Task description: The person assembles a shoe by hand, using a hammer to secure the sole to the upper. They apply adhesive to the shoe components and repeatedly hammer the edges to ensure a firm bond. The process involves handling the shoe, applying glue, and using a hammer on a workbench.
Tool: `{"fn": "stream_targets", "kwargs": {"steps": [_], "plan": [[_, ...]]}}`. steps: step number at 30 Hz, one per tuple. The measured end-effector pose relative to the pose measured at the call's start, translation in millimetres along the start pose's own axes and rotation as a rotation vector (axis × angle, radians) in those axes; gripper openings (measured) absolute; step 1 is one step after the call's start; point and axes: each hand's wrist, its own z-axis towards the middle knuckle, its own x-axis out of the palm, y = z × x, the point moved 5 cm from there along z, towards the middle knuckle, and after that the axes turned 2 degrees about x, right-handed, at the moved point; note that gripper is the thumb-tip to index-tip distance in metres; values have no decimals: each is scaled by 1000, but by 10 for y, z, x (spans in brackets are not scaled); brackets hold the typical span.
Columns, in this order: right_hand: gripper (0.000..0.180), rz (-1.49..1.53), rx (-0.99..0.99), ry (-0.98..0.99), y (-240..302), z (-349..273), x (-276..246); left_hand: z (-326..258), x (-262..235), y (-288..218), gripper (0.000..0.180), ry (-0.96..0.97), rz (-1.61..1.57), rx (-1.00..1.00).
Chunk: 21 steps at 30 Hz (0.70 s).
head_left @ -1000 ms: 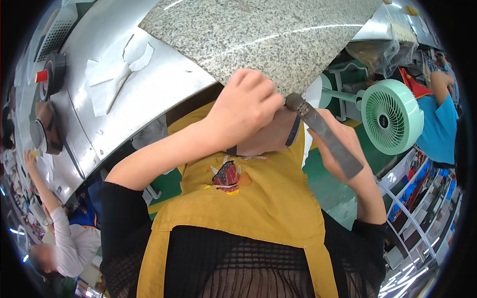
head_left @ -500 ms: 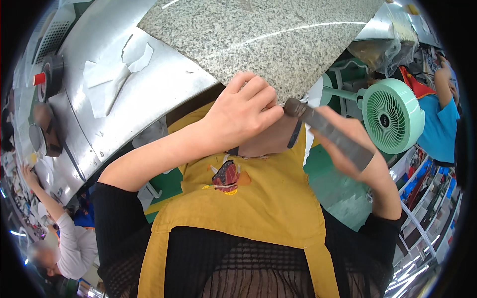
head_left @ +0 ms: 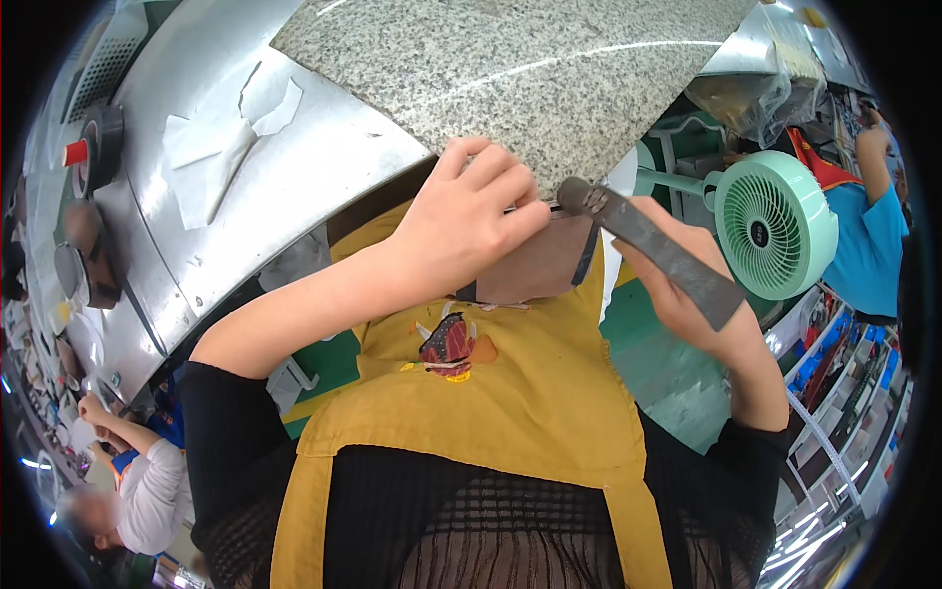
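Left hand (head_left: 476, 211) at the near end of the speckled stone slab (head_left: 530, 88), fingers curled over the upper edge of a brown panel (head_left: 538, 263). Fingertips hidden; could not tell whether they pinched the panel or only pressed it. Panel lay between slab end and yellow apron (head_left: 481, 412), dark strips along two sides, most of its face below the slab's near edge. Contact with the stone was covered by the hand.

Right hand (head_left: 672, 306) was closed around a dark hammer (head_left: 659, 251), its handle concealed beneath the head. Round face pointed toward the left fingers, just beside them; flared end lay back over the wrist. Grip close to the head, presumably for control at short range. Left hand probably steadied the panel's edge, with the slab as likely firm backing; body side perhaps kept the loose part from swinging.

On the metal bench (head_left: 324, 177), left of the slab's left edge: torn white paper (head_left: 211, 157), set well apart from the hands, perhaps to leave elbow room. Black roll (head_left: 103, 147) near the bench's far-left edge. Green fan (head_left: 775, 224) stood beyond the right hand, facing the worker, likely for cooling.

Writing: small mark on the fan's hub, not transcribed. No lettering made out on hammer or panel.
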Motion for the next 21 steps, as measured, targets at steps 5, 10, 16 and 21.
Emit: {"fn": "stream_targets", "kwargs": {"steps": [5, 10, 16, 21], "plan": [[32, -205, -58, 48, -21, 14, 140, 25, -36, -63, 22, -10, 37, 47], [35, -82, -95, -19, 108, 19, -6, 12, -38, -81, 14, -40, 77, 69], [34, -148, -51, 32, 10, 30, 139, -9, -22, 55, 21, -27, -66, -112], [33, -33, -11, 13, 2, 5, 92, -70, -18, -37, 21, -23, 66, -34]]}}
